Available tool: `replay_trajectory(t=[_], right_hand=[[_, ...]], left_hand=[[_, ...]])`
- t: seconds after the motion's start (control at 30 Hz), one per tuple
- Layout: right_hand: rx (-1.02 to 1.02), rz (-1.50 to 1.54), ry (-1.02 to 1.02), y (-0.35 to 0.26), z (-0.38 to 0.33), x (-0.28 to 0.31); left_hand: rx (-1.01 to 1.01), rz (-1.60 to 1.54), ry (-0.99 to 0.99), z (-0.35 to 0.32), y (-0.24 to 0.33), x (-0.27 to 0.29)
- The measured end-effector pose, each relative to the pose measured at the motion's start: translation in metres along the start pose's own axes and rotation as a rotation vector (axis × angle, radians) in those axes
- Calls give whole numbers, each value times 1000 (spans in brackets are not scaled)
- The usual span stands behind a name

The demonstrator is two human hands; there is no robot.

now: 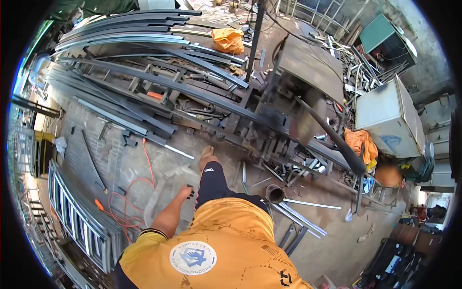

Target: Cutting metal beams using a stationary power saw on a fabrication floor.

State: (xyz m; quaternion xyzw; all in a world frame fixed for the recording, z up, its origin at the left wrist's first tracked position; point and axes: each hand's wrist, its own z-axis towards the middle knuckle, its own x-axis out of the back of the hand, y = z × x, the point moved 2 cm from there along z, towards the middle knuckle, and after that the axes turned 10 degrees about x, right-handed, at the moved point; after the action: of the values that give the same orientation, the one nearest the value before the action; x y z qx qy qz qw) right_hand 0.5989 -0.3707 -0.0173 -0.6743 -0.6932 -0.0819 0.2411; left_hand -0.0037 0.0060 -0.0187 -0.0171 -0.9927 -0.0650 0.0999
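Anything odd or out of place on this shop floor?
Orange cord lies in loose loops on the floor beside the left hand. Cut metal strips and offcuts are scattered. Right hand not visible.

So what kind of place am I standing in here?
Most likely a metal fabrication or welding workshop: long steel bars lie stacked on the concrete floor, cut metal offcuts are heaped by a grey machine cabinet.

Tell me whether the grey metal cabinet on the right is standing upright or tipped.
Tipped, it seems: the grey metal cabinet leans at a slant among the scrap, its top edge not level, though the fisheye bend near the rim may exaggerate the tilt.
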Motion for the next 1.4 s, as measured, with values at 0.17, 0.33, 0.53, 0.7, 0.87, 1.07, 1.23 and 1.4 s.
replay_trajectory(t=[0.17, 0.33, 0.53, 0.7, 0.87, 1.07, 1.23, 1.4], right_hand=[[-271, 1001, 676, -106, 113, 267], [-254, 965, 756, -194, 133, 572], [-81, 955, 791, -268, 168, 699], [-68, 972, 640, -288, 241, 685], [-12, 1213, 569, -323, 365, 664], [184, 1546, 377, -394, 543, 613], [225, 1591, 373, -392, 633, 589], [420, 1584, 665, -374, 666, 669]], left_hand=[[-326, 21, 86, 82, 225, 112], [-304, -150, 201, 129, 265, 201], [-31, 400, 260, 201, 181, 213], [-233, 735, 521, 187, 84, 192], [52, 576, 312, 184, 65, 189], [246, 504, 200, 189, 81, 192], [241, 415, 296, 205, 75, 213], [6, 332, 522, 213, 76, 203]])
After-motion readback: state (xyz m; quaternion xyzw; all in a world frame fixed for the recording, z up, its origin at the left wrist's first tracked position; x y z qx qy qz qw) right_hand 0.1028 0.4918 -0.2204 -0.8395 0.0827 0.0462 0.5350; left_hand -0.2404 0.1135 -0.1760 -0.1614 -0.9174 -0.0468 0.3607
